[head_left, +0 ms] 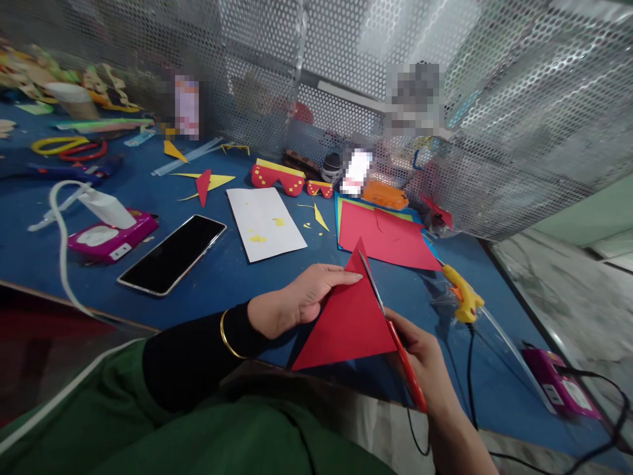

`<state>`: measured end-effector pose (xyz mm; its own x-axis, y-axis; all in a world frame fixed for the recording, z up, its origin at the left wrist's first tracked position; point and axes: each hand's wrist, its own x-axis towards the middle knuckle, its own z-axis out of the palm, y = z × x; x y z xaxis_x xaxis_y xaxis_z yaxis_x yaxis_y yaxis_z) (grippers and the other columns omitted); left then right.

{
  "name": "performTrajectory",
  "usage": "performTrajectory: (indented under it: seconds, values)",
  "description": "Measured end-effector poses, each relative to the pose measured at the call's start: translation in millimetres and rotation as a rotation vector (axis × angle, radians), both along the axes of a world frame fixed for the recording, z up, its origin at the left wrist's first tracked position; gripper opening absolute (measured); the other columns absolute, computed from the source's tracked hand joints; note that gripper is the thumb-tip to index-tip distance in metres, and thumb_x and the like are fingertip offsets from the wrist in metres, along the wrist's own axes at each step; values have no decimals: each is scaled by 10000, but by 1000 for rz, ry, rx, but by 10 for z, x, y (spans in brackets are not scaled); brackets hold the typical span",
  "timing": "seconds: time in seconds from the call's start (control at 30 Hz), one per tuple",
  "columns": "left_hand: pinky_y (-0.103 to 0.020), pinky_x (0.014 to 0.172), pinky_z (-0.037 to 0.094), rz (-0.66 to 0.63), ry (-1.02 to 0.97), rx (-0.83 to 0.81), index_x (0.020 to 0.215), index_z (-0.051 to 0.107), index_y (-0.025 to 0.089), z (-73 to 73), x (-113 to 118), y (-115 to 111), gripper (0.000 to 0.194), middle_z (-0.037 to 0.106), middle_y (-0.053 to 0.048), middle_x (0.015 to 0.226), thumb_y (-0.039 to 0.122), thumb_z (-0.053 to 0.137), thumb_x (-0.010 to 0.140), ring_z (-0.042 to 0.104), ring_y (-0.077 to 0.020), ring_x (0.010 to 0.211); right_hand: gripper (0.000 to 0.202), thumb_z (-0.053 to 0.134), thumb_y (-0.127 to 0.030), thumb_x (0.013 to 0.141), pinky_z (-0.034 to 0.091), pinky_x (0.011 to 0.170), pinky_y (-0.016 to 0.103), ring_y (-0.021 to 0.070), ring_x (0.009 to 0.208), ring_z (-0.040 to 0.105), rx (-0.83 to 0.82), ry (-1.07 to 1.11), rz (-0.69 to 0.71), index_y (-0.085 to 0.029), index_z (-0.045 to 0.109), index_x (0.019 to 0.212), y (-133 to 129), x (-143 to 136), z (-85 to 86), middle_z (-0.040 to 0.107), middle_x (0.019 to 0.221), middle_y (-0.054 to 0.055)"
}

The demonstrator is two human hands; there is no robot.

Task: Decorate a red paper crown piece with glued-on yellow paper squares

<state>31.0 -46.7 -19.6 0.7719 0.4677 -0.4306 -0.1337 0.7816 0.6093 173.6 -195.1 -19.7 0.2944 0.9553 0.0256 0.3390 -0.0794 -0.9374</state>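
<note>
A red paper triangle is pinched near its tip by my left hand, whose fingers lie over the left side. In my right hand are scissors with red handles. Their blades lie along the triangle's right edge, pointing up toward the tip; whether they are cutting into it I cannot tell. Past the tip lies a stack of coloured sheets, with a red sheet on top. A white sheet with yellow scraps on it is beyond my left hand.
A black-screened phone and a purple power strip lie left. Red-and-yellow paper masks stand near the perforated metal screen. To the right are a yellow glue gun with a cord and another purple power strip.
</note>
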Motion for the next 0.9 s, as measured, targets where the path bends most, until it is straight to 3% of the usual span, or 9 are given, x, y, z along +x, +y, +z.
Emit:
performTrajectory:
  seconds: [0.2,0.43,0.67,0.9]
  values:
    - [-335,753,601,-10,-3,4,807,762,111,-4,8,17,57,778,-107,795,165,743,809,713,-184,663,400,782,-500,783,616,869,372,280,938,769,13,3,-9,-247,802,1092,-4,-8,-19,813,1053,59]
    - [-354,752,594,-27,0,12,835,764,93,-23,3,15,100,779,-121,803,165,770,766,724,-197,673,558,808,-564,730,618,836,340,290,958,761,6,-57,-5,-214,760,1162,6,35,-16,801,1091,106]
    - [-333,715,588,-42,30,24,774,754,104,19,0,-14,58,774,-112,787,161,760,771,715,-185,647,474,819,-465,750,603,861,327,281,996,749,-21,-10,-12,-212,761,1148,1,74,-22,795,1116,89]
    - [-368,750,592,-48,17,10,796,758,101,-11,11,-1,56,751,-96,745,151,761,770,714,-209,680,425,791,-478,796,614,768,299,259,890,760,-33,32,16,-223,772,1135,-26,89,-72,813,1006,46]
